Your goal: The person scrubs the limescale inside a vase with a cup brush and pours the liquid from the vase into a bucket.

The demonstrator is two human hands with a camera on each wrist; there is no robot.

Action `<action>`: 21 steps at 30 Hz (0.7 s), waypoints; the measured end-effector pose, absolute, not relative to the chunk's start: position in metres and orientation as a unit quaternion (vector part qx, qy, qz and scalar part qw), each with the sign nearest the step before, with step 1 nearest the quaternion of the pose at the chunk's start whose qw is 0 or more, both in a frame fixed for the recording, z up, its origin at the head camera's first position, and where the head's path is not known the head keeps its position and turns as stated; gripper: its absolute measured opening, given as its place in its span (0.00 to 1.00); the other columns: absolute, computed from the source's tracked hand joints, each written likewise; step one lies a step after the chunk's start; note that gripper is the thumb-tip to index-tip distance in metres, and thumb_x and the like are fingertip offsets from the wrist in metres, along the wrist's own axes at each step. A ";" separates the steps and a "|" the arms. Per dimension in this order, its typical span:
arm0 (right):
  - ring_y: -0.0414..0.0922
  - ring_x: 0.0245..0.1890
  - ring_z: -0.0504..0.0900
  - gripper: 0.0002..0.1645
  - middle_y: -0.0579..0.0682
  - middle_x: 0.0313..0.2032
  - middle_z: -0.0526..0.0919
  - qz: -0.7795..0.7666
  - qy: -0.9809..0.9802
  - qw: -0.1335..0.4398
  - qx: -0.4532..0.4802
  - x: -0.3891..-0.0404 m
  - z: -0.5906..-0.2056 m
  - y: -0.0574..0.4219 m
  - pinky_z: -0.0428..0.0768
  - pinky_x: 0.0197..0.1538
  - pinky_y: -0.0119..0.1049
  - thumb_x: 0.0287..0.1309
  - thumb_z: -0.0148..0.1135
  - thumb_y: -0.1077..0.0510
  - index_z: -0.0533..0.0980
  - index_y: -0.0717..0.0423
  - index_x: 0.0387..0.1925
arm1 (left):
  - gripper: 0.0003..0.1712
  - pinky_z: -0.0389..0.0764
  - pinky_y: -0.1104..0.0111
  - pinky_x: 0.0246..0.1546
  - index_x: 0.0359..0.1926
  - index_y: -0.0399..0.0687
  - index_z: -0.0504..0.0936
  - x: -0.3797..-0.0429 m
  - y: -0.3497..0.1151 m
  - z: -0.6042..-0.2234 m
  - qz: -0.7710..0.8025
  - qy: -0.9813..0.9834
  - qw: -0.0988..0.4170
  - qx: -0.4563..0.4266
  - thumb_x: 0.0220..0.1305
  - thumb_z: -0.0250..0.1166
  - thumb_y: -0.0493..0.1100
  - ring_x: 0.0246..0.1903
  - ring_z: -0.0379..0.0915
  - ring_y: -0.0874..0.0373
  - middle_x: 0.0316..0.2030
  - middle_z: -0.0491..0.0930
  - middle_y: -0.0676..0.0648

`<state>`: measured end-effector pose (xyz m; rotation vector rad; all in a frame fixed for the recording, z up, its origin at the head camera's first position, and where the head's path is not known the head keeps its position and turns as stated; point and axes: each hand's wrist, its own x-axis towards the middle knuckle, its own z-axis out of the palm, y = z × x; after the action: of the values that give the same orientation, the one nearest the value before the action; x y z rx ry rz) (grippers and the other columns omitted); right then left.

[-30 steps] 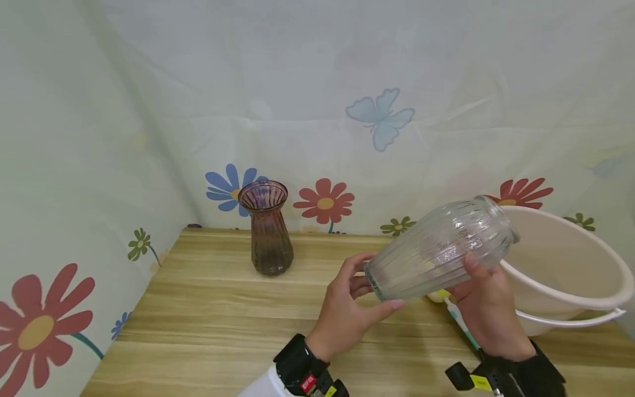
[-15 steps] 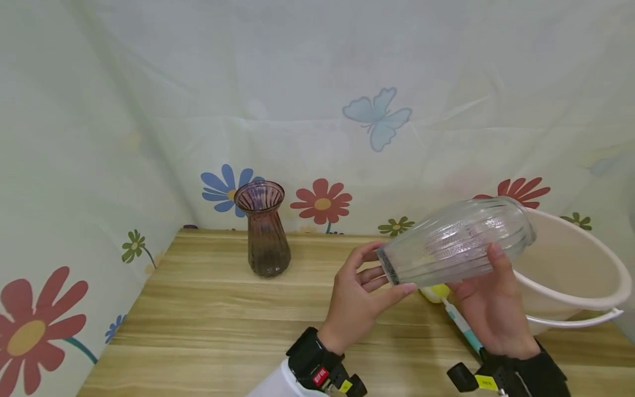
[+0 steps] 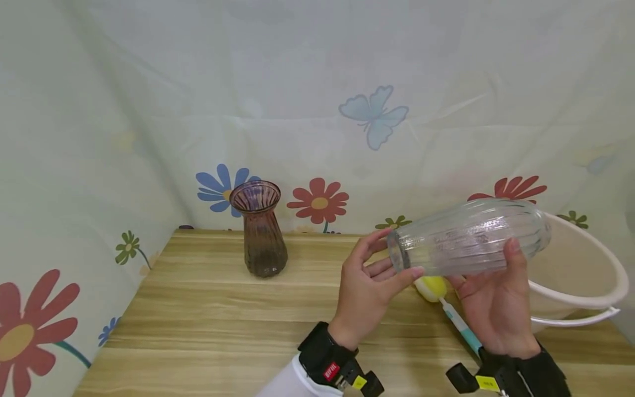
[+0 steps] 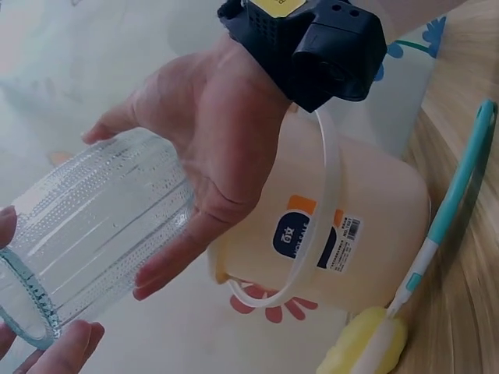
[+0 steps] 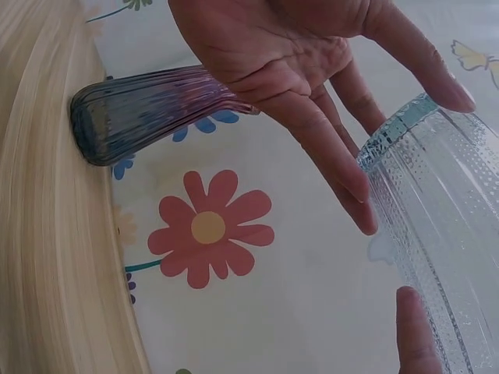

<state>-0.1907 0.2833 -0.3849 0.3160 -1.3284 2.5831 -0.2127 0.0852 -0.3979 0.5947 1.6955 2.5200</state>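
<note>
A clear ribbed glass vase [image 3: 466, 237] lies nearly level in the air, base to the left and mouth to the right. My left hand [image 3: 364, 289] grips its base, fingers behind and thumb below in front. Farther along, my right hand [image 3: 496, 309] holds the body from underneath, thumb on the near side. The left wrist view shows the right hand [image 4: 226, 132] around the textured glass. From the right wrist, the left hand's [image 5: 288, 70] fingers and thumb appear at the thick base rim.
A purple-brown glass vase [image 3: 265, 242] stands upright at the table's back left. Behind my right hand is a cream bucket [image 3: 585, 264] with a white handle. A yellow sponge brush [image 3: 434, 286] with a white and teal handle lies on the wooden table [image 3: 223, 320]. Flower-printed cloth hangs behind.
Both hands have shifted the clear vase rightward and turned it from slanting to nearly level. Its mouth now overlaps the bucket more, and more of the sponge head shows.
</note>
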 end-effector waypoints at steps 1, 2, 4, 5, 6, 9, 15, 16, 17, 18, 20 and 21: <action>0.46 0.70 0.73 0.40 0.49 0.78 0.57 0.880 -0.450 0.111 0.107 -0.191 -0.385 0.283 0.83 0.61 0.43 0.73 0.52 0.37 0.50 0.28 0.80 | 0.37 0.86 0.63 0.51 0.68 0.60 0.75 -0.213 0.086 -0.397 0.816 0.546 0.020 0.191 0.59 0.79 0.42 0.53 0.86 0.54 0.58 0.78 0.48; 0.46 0.70 0.74 0.40 0.50 0.79 0.57 0.881 -0.447 0.110 0.109 -0.191 -0.384 0.283 0.83 0.60 0.43 0.73 0.52 0.37 0.50 0.28 0.80 | 0.37 0.86 0.63 0.52 0.68 0.61 0.75 -0.213 0.087 -0.396 0.816 0.545 0.015 0.191 0.59 0.79 0.43 0.53 0.86 0.54 0.59 0.78 0.48; 0.46 0.69 0.75 0.40 0.50 0.79 0.56 0.883 -0.443 0.112 0.110 -0.191 -0.384 0.282 0.84 0.59 0.43 0.73 0.51 0.36 0.50 0.28 0.80 | 0.37 0.86 0.64 0.52 0.67 0.62 0.76 -0.213 0.088 -0.393 0.817 0.545 0.004 0.187 0.58 0.80 0.47 0.53 0.86 0.55 0.60 0.78 0.49; 0.46 0.67 0.77 0.40 0.51 0.78 0.57 0.883 -0.442 0.115 0.105 -0.190 -0.384 0.281 0.85 0.58 0.42 0.73 0.51 0.35 0.50 0.29 0.80 | 0.37 0.86 0.64 0.53 0.68 0.62 0.76 -0.212 0.089 -0.392 0.817 0.545 -0.001 0.187 0.58 0.80 0.49 0.53 0.86 0.55 0.60 0.78 0.49; 0.46 0.65 0.79 0.40 0.52 0.78 0.58 0.885 -0.439 0.117 0.103 -0.190 -0.383 0.280 0.85 0.57 0.42 0.73 0.51 0.35 0.51 0.30 0.80 | 0.38 0.86 0.64 0.53 0.68 0.62 0.76 -0.213 0.089 -0.391 0.818 0.543 -0.006 0.187 0.58 0.80 0.50 0.53 0.86 0.54 0.61 0.78 0.48; 0.47 0.62 0.82 0.40 0.52 0.78 0.58 0.888 -0.431 0.119 0.103 -0.190 -0.382 0.279 0.86 0.55 0.42 0.72 0.51 0.33 0.53 0.32 0.80 | 0.38 0.85 0.64 0.53 0.69 0.61 0.75 -0.214 0.092 -0.386 0.825 0.532 -0.011 0.189 0.58 0.79 0.52 0.55 0.85 0.53 0.63 0.77 0.48; 0.49 0.61 0.84 0.41 0.51 0.78 0.61 0.899 -0.413 0.106 0.098 -0.188 -0.382 0.281 0.85 0.57 0.43 0.71 0.52 0.32 0.54 0.33 0.79 | 0.36 0.85 0.63 0.54 0.69 0.57 0.75 -0.216 0.100 -0.378 0.840 0.506 -0.014 0.197 0.61 0.77 0.49 0.55 0.85 0.52 0.63 0.76 0.47; 0.49 0.61 0.84 0.41 0.50 0.77 0.62 0.902 -0.407 0.101 0.098 -0.188 -0.383 0.281 0.85 0.57 0.43 0.72 0.52 0.32 0.53 0.33 0.79 | 0.36 0.85 0.63 0.54 0.69 0.57 0.75 -0.216 0.100 -0.377 0.840 0.504 -0.015 0.199 0.62 0.77 0.48 0.56 0.85 0.52 0.63 0.76 0.47; 0.49 0.60 0.85 0.41 0.50 0.77 0.63 0.905 -0.404 0.096 0.097 -0.187 -0.383 0.282 0.85 0.57 0.43 0.71 0.52 0.32 0.53 0.33 0.79 | 0.35 0.85 0.63 0.54 0.70 0.57 0.75 -0.217 0.101 -0.376 0.840 0.503 -0.017 0.201 0.63 0.76 0.47 0.56 0.85 0.52 0.63 0.76 0.47; 0.49 0.60 0.85 0.41 0.49 0.76 0.64 0.908 -0.398 0.090 0.097 -0.187 -0.384 0.283 0.85 0.57 0.43 0.71 0.52 0.32 0.53 0.33 0.79 | 0.35 0.85 0.63 0.54 0.70 0.57 0.75 -0.217 0.102 -0.376 0.840 0.503 -0.018 0.203 0.63 0.76 0.47 0.57 0.84 0.52 0.63 0.76 0.47; 0.50 0.59 0.85 0.42 0.49 0.76 0.66 0.913 -0.388 0.082 0.100 -0.187 -0.384 0.284 0.85 0.57 0.42 0.71 0.52 0.32 0.52 0.33 0.79 | 0.34 0.84 0.63 0.55 0.70 0.59 0.75 -0.217 0.102 -0.374 0.839 0.502 -0.019 0.207 0.64 0.75 0.46 0.58 0.84 0.52 0.64 0.76 0.47; 0.50 0.60 0.85 0.42 0.50 0.75 0.67 0.915 -0.382 0.077 0.102 -0.187 -0.385 0.284 0.85 0.58 0.43 0.71 0.52 0.32 0.52 0.33 0.79 | 0.34 0.84 0.63 0.56 0.70 0.60 0.74 -0.218 0.102 -0.374 0.840 0.501 -0.018 0.209 0.64 0.75 0.46 0.58 0.83 0.53 0.64 0.76 0.48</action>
<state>-0.1866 0.2842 -0.3848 0.3064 -1.1438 2.7438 -0.2175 0.1024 -0.3737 0.6639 1.5933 2.6689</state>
